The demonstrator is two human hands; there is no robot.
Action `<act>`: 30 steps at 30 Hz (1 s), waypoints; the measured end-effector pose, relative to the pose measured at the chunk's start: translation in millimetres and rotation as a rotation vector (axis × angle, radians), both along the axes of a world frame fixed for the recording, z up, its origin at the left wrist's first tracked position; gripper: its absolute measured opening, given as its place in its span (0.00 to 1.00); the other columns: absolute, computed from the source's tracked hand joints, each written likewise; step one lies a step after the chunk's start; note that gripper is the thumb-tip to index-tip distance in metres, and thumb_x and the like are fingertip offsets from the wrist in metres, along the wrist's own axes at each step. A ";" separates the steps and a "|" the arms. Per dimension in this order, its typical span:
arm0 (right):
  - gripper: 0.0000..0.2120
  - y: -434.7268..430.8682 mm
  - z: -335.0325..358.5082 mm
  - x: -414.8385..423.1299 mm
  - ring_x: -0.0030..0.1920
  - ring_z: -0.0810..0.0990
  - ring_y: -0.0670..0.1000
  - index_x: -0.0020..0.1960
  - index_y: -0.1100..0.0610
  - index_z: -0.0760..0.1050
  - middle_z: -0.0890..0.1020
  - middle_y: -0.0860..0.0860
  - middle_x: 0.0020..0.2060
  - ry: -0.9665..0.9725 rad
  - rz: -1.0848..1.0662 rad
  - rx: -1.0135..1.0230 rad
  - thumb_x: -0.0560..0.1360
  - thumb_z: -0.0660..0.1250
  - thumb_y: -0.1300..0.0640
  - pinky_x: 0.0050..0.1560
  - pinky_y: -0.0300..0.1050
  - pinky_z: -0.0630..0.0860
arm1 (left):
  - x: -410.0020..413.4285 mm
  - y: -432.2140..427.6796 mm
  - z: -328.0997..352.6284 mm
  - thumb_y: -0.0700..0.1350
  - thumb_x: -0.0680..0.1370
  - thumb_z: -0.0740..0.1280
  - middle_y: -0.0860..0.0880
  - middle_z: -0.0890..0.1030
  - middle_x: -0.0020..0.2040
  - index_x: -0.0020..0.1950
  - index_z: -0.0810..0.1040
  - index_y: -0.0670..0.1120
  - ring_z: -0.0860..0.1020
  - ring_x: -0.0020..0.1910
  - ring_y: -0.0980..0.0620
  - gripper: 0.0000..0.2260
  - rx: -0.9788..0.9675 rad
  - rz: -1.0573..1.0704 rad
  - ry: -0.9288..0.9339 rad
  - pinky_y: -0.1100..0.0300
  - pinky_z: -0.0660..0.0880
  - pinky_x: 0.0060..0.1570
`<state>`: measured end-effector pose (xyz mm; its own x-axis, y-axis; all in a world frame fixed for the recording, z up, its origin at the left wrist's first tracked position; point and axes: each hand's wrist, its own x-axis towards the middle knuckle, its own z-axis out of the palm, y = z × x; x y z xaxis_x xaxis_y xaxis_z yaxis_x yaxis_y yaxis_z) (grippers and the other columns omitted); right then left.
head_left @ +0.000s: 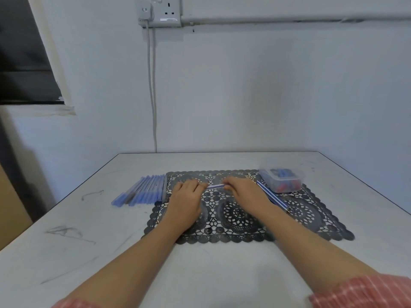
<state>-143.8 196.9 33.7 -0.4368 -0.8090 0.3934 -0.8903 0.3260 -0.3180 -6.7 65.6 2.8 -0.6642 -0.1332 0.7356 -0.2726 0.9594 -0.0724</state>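
On the white table [222, 274], over the far middle of the black lace mat [311, 218], your left hand [185, 201] and right hand [244, 192] each pinch an end of the blue pen [216, 186] with curled fingers; looks like assembly, so keep it level and push straight.

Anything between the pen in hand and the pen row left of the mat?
Nothing loose. The left hand and right hand hold the pen over the mat. Only the left hand itself sits between it and the pen row at the mat's left edge.
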 end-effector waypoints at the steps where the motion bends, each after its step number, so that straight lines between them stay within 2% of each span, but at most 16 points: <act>1: 0.13 0.0 -0.2 -0.6 0.45 0.79 0.53 0.58 0.54 0.76 0.82 0.52 0.47 0.051 -0.006 0.028 0.80 0.57 0.52 0.46 0.47 0.76 | -0.2 -0.8 -0.5 0.38 0.68 0.69 0.50 0.79 0.40 0.51 0.80 0.45 0.77 0.39 0.50 0.12 -0.013 -0.005 -0.005 0.58 0.68 0.41; 2: 0.13 1.0 -0.5 -1.8 0.44 0.79 0.52 0.58 0.53 0.76 0.82 0.52 0.46 0.103 -0.009 0.057 0.80 0.56 0.51 0.46 0.47 0.76 | 0.1 0.4 0.6 0.42 0.73 0.65 0.50 0.79 0.40 0.50 0.80 0.45 0.77 0.38 0.50 0.08 -0.003 -0.010 -0.012 0.58 0.68 0.40; 3: 0.13 1.6 0.1 -1.9 0.44 0.79 0.52 0.57 0.52 0.76 0.81 0.51 0.46 0.148 -0.010 0.081 0.80 0.56 0.51 0.45 0.46 0.76 | 0.5 1.2 1.7 0.45 0.75 0.61 0.51 0.79 0.39 0.48 0.80 0.46 0.77 0.37 0.51 0.10 0.010 -0.015 -0.018 0.59 0.69 0.39; 6: 0.12 4.2 0.2 -4.9 0.42 0.79 0.50 0.56 0.50 0.77 0.82 0.50 0.44 0.226 -0.002 0.050 0.79 0.58 0.49 0.44 0.45 0.77 | 1.6 1.6 0.9 0.46 0.74 0.56 0.51 0.79 0.38 0.48 0.80 0.45 0.77 0.35 0.52 0.14 0.049 -0.037 -0.075 0.60 0.71 0.38; 11: 0.10 7.4 -1.8 -5.3 0.37 0.80 0.50 0.52 0.51 0.80 0.84 0.50 0.39 0.300 0.006 -0.047 0.77 0.63 0.50 0.40 0.45 0.78 | 0.2 3.4 -1.3 0.43 0.72 0.56 0.51 0.78 0.35 0.48 0.80 0.44 0.75 0.31 0.52 0.14 0.104 -0.074 -0.115 0.63 0.68 0.32; 15: 0.05 9.3 -4.7 -4.0 0.34 0.80 0.50 0.45 0.53 0.82 0.83 0.50 0.34 0.300 0.012 -0.165 0.73 0.69 0.53 0.37 0.42 0.76 | 1.8 3.9 -2.0 0.41 0.70 0.63 0.51 0.80 0.36 0.45 0.81 0.44 0.76 0.30 0.51 0.09 0.182 -0.097 -0.094 0.64 0.70 0.26; 21: 0.10 10.2 -5.7 -2.6 0.42 0.79 0.48 0.53 0.50 0.80 0.83 0.48 0.42 0.171 0.029 -0.174 0.75 0.65 0.48 0.44 0.43 0.75 | 5.0 -0.1 3.3 0.43 0.72 0.60 0.52 0.80 0.35 0.45 0.82 0.44 0.76 0.29 0.53 0.11 0.183 -0.109 -0.033 0.65 0.67 0.27; 25: 0.08 11.3 -8.2 -2.5 0.42 0.79 0.50 0.51 0.53 0.81 0.83 0.51 0.42 0.119 0.090 -0.232 0.75 0.66 0.54 0.43 0.42 0.74 | 8.5 -3.1 7.2 0.46 0.73 0.57 0.53 0.81 0.35 0.47 0.82 0.45 0.77 0.31 0.54 0.15 0.173 -0.156 -0.030 0.66 0.69 0.29; 27: 0.06 10.4 -7.9 -1.4 0.42 0.79 0.49 0.48 0.54 0.82 0.83 0.50 0.42 0.103 0.096 -0.258 0.73 0.69 0.56 0.44 0.46 0.76 | 10.7 -5.9 9.4 0.47 0.74 0.58 0.53 0.82 0.36 0.48 0.83 0.45 0.77 0.32 0.55 0.15 0.179 -0.194 -0.028 0.65 0.72 0.29; 30: 0.07 8.4 -9.6 1.9 0.40 0.79 0.48 0.46 0.54 0.81 0.82 0.49 0.40 0.178 0.135 -0.345 0.69 0.71 0.61 0.39 0.45 0.78 | 13.6 -7.6 12.7 0.47 0.75 0.58 0.54 0.81 0.36 0.48 0.83 0.45 0.77 0.32 0.56 0.14 0.178 -0.252 -0.002 0.63 0.74 0.28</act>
